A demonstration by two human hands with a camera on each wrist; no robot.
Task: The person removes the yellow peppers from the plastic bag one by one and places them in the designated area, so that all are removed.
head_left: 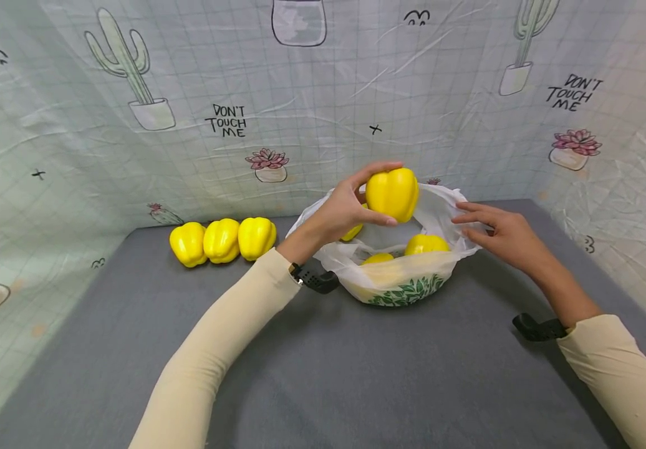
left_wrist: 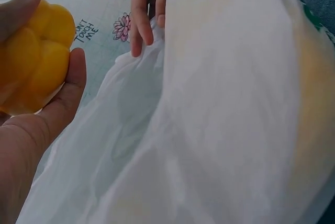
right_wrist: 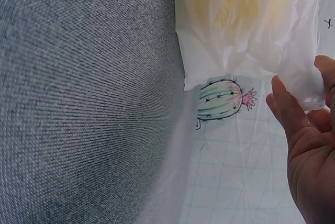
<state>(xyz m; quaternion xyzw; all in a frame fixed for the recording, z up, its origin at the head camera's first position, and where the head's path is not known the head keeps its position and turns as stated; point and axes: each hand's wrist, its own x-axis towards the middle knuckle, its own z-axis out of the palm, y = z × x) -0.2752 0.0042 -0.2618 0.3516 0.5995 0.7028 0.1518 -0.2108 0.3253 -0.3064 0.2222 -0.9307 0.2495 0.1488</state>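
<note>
This looks like a small curtained-off recording booth; whether it stands in a home, a lab or an office cannot be told. A creased pale sheet (head_left: 328, 87) printed with potted cacti (head_left: 123, 59) and the words "DON'T TOUCH ME" (head_left: 228, 122) rises behind the far edge of the desk (head_left: 323, 380), turns at both far corners and runs along the left and right edges. Grey woven cloth (right_wrist: 89, 98) tops the desk. Black wrist cameras (head_left: 536, 329) show above it.

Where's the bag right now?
Head view: the bag sits on the table just right of centre, between the right hand and three peppers.
</note>
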